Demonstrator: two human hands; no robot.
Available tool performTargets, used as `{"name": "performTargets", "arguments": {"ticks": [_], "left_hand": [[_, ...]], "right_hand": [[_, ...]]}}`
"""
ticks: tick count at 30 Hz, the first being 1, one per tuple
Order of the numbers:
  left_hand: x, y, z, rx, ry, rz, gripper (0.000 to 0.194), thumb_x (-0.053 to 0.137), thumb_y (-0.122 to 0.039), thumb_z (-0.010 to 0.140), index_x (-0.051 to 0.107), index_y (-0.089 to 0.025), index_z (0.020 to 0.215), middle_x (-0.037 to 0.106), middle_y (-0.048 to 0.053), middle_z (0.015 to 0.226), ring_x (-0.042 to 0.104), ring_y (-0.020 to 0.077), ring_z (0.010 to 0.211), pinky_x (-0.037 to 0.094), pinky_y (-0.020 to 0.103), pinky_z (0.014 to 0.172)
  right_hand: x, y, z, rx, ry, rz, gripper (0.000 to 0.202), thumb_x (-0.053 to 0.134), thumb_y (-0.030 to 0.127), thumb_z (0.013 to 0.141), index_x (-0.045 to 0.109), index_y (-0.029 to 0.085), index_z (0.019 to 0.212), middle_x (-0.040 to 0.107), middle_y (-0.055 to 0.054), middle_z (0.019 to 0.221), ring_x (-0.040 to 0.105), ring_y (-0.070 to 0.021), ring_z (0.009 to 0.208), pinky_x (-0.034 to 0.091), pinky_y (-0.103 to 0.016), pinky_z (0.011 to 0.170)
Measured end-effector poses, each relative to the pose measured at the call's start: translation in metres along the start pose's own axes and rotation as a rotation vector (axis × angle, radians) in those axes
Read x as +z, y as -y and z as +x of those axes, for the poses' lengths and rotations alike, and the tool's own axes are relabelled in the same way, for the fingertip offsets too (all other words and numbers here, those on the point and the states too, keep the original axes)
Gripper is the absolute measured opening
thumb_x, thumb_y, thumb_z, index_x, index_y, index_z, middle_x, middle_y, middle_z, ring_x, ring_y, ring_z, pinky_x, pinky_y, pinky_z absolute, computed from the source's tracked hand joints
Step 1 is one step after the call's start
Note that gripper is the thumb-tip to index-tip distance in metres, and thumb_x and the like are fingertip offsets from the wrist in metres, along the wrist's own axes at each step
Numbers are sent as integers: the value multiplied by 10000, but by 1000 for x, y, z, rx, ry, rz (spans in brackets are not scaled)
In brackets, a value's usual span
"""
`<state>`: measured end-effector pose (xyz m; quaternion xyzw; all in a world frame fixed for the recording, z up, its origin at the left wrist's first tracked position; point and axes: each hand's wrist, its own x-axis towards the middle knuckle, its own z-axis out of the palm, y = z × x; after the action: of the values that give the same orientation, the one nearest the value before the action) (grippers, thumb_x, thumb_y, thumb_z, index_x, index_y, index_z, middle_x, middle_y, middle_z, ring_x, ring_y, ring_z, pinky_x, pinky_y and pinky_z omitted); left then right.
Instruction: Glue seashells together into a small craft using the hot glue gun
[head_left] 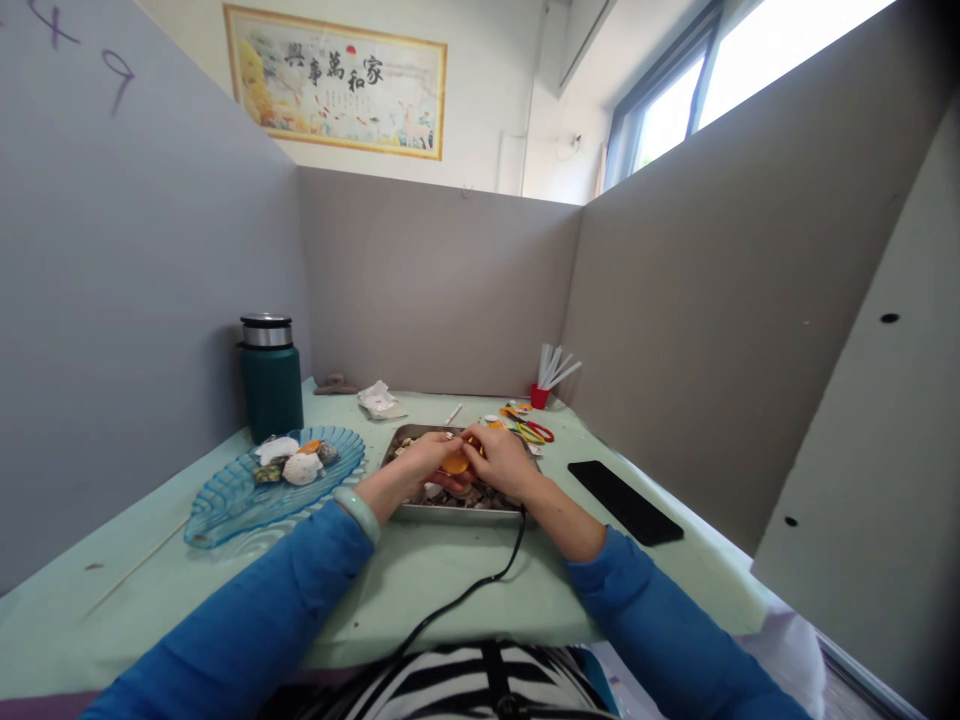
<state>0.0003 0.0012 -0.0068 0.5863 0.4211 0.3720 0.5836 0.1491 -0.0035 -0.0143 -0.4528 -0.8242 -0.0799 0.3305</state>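
Nearest, one black cable [465, 590], running from the striped clothing [450, 680] over the tabletop [420, 560] and lost from view below the right wrist; a forearm shifting sideways could drag it. One thin stick [139, 565], flat at left. One metal tray [457, 514], low-walled, strewn with shell-like pieces [487, 500]. Over it, the left hand [427, 462], a pale bracelet [358, 512] at its wrist, fingers curled beneath and around one orange piece [455, 463]; the right hand [501, 460], fingers drawn narrow at that piece's edge, their exact grip hidden. Likely mishap: the piece, smooth-looking and pinched by few fingers, slips into the loose heap and is hard to pick out. At left, one blue plate [217, 530], scalloped, bearing shells [304, 468], close to the left forearm; an elbow swung outward might knock it. At right, one black slab [624, 500], beside the right forearm. Beyond: one green bottle [271, 392], behind the plate; pliers [534, 432], just past the tray, bounding reach on that side; crumpled paper [379, 400]; one red cup [539, 397] of white sticks [551, 368]. Farthest, a grey partition [442, 280], closing off the back.
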Motion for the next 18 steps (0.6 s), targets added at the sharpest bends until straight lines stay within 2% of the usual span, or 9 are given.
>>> {"name": "performTargets", "arguments": {"ticks": [12, 18], "left_hand": [[-1, 1, 1, -4, 5, -2, 223, 538, -330, 813, 555, -110, 777, 631, 86, 668, 632, 170, 582, 523, 282, 515], [0, 0, 0, -7, 0, 3, 198, 489, -288, 837, 553, -106, 791, 630, 91, 688, 630, 170, 579, 524, 298, 519]], "right_hand": [[2, -2, 0, -14, -13, -1, 181, 459, 252, 835, 611, 196, 917, 666, -27, 801, 579, -148, 701, 333, -226, 603], [2, -2, 1, -19, -8, -4, 179, 459, 250, 836, 609, 195, 917, 665, -29, 810, 578, -152, 711, 329, -229, 607]]}}
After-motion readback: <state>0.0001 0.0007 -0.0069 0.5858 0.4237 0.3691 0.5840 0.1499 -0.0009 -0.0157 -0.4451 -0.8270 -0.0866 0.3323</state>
